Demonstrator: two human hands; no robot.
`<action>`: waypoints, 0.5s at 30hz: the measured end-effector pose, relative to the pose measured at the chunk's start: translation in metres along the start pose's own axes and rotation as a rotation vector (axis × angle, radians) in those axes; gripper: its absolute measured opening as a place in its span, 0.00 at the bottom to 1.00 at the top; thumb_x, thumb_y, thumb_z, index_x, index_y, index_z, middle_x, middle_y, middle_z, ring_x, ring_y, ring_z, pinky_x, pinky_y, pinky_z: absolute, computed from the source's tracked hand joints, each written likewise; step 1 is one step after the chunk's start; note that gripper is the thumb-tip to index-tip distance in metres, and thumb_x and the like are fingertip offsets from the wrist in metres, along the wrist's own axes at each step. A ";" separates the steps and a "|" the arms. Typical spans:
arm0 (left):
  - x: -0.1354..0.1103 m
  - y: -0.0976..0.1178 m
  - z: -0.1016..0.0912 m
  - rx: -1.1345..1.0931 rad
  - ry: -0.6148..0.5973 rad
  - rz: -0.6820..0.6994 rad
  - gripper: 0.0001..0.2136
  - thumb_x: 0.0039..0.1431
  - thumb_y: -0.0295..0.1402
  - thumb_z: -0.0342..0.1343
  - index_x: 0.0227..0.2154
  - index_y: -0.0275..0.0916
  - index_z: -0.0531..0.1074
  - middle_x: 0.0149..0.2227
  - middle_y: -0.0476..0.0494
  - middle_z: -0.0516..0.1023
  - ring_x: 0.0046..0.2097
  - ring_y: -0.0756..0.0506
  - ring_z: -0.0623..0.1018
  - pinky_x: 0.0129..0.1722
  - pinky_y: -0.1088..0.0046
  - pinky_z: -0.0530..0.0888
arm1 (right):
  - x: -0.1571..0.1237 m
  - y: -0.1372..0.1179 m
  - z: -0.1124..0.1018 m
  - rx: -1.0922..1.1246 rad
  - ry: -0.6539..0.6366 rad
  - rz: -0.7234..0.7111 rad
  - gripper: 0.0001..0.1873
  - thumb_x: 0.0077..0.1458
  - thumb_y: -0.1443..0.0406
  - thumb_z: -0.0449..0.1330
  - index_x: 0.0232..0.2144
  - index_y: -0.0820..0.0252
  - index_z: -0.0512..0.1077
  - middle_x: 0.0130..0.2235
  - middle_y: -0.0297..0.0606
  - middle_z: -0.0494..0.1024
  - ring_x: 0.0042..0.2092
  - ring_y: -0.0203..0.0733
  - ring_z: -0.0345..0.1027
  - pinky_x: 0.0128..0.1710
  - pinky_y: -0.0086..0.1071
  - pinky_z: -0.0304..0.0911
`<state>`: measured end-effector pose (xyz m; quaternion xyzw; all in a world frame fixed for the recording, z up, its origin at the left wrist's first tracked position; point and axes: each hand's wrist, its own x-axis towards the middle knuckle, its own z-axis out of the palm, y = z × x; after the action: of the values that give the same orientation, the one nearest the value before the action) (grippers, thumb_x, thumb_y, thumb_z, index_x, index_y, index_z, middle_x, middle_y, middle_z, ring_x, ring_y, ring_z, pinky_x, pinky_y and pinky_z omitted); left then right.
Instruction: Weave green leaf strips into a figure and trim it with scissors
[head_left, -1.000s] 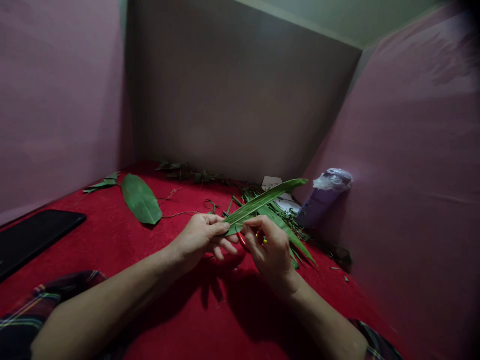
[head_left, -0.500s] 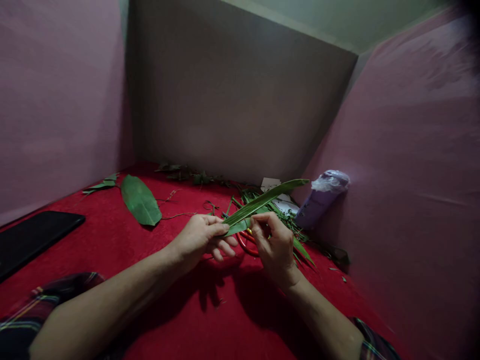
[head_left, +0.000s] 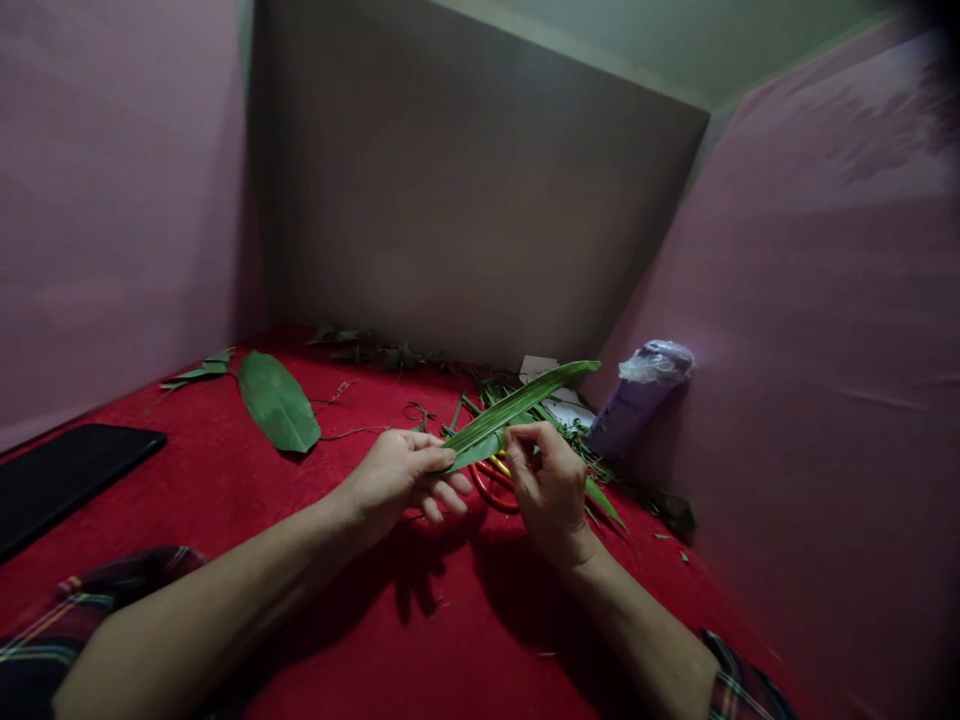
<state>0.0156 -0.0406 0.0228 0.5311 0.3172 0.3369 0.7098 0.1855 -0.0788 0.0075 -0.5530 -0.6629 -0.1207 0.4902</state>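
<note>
A long green leaf (head_left: 517, 402), narrow and ribbed, slants up to the right in front of me. My left hand (head_left: 412, 468) pinches its lower end between thumb and forefinger, with the other fingers loosely spread below. Beside it my right hand (head_left: 549, 480) has thumb and forefinger pressed together at the edge of a lower flap of the leaf; the fingertips partly hide what they grip. Under the hands lie scissors with red and yellow handles (head_left: 495, 490), partly covered by my right hand.
A broad leaf (head_left: 279, 402) lies at the left on the red cloth (head_left: 360, 640). A black phone-like slab (head_left: 75, 480) is at the far left. Leaf strips (head_left: 604, 500), a white card (head_left: 568, 408) and a purple container with plastic wrap (head_left: 637, 400) stand or lie at the right.
My right hand has shifted very slightly away from the left hand. The leaf's upper tip has drawn a little to the left. The left hand keeps its pinch.
</note>
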 end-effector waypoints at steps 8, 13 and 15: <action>0.001 -0.001 -0.001 0.007 0.006 -0.002 0.06 0.50 0.29 0.53 0.21 0.31 0.67 0.24 0.39 0.77 0.19 0.50 0.74 0.13 0.81 0.67 | 0.000 0.002 0.001 -0.041 0.033 0.031 0.05 0.54 0.66 0.52 0.28 0.60 0.66 0.24 0.32 0.67 0.26 0.35 0.60 0.27 0.28 0.56; 0.002 -0.002 -0.002 0.001 0.008 -0.002 0.06 0.50 0.28 0.53 0.22 0.32 0.67 0.23 0.40 0.77 0.19 0.49 0.75 0.12 0.81 0.67 | 0.001 0.004 0.002 -0.045 0.042 0.038 0.06 0.54 0.66 0.52 0.27 0.60 0.66 0.24 0.32 0.68 0.26 0.35 0.60 0.27 0.27 0.56; 0.002 -0.003 -0.002 -0.005 0.008 0.007 0.06 0.50 0.29 0.54 0.22 0.32 0.67 0.24 0.40 0.77 0.19 0.49 0.75 0.12 0.81 0.67 | 0.001 0.003 0.002 -0.052 0.046 0.039 0.06 0.53 0.65 0.52 0.28 0.60 0.66 0.24 0.32 0.68 0.26 0.35 0.60 0.27 0.27 0.56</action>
<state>0.0159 -0.0382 0.0196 0.5292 0.3173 0.3424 0.7086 0.1876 -0.0754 0.0063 -0.5754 -0.6373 -0.1412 0.4928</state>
